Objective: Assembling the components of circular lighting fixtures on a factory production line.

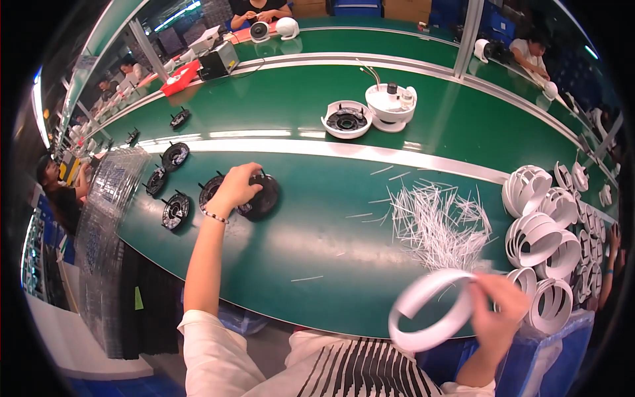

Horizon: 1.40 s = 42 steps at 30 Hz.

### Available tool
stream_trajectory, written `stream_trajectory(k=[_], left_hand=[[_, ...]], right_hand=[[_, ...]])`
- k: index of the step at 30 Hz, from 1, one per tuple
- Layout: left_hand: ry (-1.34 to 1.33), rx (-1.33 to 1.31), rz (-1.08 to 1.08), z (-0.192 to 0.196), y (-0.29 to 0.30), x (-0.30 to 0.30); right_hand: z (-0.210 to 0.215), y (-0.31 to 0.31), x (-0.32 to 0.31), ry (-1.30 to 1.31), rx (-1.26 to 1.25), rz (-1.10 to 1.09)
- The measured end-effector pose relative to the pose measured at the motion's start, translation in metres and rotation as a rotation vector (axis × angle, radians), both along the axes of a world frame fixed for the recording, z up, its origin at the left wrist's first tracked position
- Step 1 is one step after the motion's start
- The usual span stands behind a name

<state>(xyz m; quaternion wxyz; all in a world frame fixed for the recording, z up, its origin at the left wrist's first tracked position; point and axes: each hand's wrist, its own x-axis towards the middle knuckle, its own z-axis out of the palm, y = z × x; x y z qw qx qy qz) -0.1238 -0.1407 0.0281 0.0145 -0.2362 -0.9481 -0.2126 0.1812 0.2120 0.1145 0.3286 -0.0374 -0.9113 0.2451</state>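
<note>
My right hand (499, 308) is closed on the edge of a white plastic ring (423, 337), which it holds tilted above the table's near edge. At the left, my left hand (239, 188) has its fingers bent round the rim of a black round part (266, 202). Another black round part (208, 190) lies partly hidden behind that hand. More black round parts with short upright posts lie farther left, among them one part (176, 210) nearest the table's front edge. A loose pile of thin white strips (440, 228) lies between my hands, toward the right.
Stacked white rings (532, 238) crowd the right end of the green table (317, 218). Across a pale rail, a white bowl-shaped housing (347, 126) touches a white round housing (391, 109) with wires. Clear plastic trays (109, 198) are stacked at the left. Other people sit at farther benches.
</note>
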Motion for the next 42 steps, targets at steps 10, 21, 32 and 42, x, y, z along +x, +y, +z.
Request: stream_trajectory(k=[10, 21, 32, 42], left_hand=[[-0.248, 0.179, -0.001, -0.011, 0.021, 0.006], [-0.758, 1.091, -0.060, 0.003, 0.103, 0.061], [-0.676, 1.353, -0.258, -0.022, 0.179, 0.131], [-1.634, 1.539, -0.422, -0.017, 0.159, 0.123]], right_hand=[[-0.082, -0.027, -0.009, -0.447, -0.231, 0.052], [-0.056, -0.050, -0.030, -0.738, 0.036, 0.469], [-0.071, -0.041, -0.115, -0.042, -0.864, 0.316], [-0.089, -0.044, -0.110, -0.209, -0.569, 0.453]])
